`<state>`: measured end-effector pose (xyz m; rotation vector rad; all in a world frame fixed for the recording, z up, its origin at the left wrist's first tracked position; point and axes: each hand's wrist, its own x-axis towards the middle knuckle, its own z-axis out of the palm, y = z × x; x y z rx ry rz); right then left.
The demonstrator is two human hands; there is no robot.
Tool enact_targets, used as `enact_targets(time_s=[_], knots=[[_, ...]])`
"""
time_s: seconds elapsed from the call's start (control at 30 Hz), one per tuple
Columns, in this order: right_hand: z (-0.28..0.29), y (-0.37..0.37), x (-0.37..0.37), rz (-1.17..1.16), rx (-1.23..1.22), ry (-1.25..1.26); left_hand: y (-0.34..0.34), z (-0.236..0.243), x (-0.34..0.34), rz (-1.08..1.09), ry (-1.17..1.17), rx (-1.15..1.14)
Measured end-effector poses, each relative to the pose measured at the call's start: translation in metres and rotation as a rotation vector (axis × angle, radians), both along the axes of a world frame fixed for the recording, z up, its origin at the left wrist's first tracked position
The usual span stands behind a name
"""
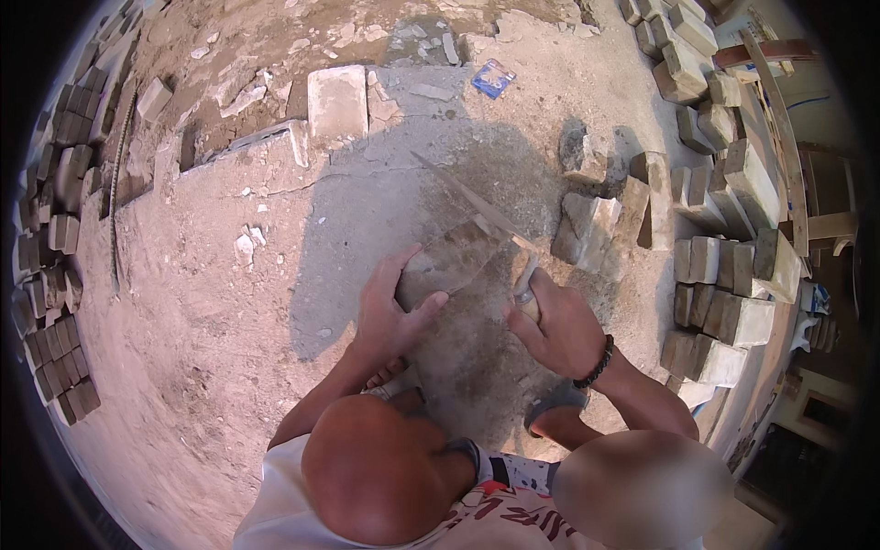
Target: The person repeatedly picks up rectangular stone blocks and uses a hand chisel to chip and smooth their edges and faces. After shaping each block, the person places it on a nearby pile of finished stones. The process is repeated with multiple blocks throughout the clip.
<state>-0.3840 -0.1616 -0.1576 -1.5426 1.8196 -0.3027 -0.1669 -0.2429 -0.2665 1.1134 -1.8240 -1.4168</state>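
My left hand (392, 307) is closed round the near left side of a grey-brown brick (446, 263), thumb on its near edge. My right hand (555, 323) grips the handle of a pointed trowel (477, 206). Its long thin-looking blade slants away to the far left, along the far right edge of the brick. Whether blade and brick touch, I cannot tell. Both hands are low in front of my knees, over a dusty floor shaded by my shadow.
Loose bricks (585, 229) lie right of the trowel, near taller brick stacks (729, 266). More stacked bricks (62, 367) line the left edge. A pale block (337, 103) stands farther off, with a blue packet (493, 79) to its right. A rod (119, 183) lies at left.
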Motion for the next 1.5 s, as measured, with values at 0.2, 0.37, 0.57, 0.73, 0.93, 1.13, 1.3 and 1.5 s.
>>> enact_targets(time_s=[0.2, 0.37, 0.57, 0.73, 0.93, 1.13, 1.3, 1.5], knots=[[-0.068, 0.015, -0.043, -0.106, 0.138, 0.083, 0.003, -0.015, -0.002, 0.077, 0.063, 0.038], [-0.024, -0.012, -0.013, -0.005, -0.007, 0.1, -0.009, -0.023, 0.0, 0.128, 0.127, 0.01], [-0.061, -0.02, -0.06, 0.027, 0.059, 0.125, -0.008, -0.002, -0.012, 0.116, -0.051, -0.059], [-0.005, -0.053, -0.024, 0.08, -0.098, 0.057, -0.005, -0.012, -0.003, 0.156, -0.079, -0.071], [-0.052, -0.046, -0.075, 0.128, 0.009, 0.257, -0.007, -0.015, -0.012, 0.199, -0.016, -0.089], [-0.017, -0.049, -0.029, 0.192, -0.401, -0.009, -0.008, -0.019, -0.004, 0.25, -0.01, -0.006], [-0.065, -0.059, -0.104, 0.066, 0.227, 0.424, -0.003, -0.018, -0.005, 0.184, -0.032, -0.067], [-0.022, -0.05, -0.046, 0.135, -0.106, -0.087, 0.005, -0.023, 0.003, 0.188, -0.097, -0.084]])
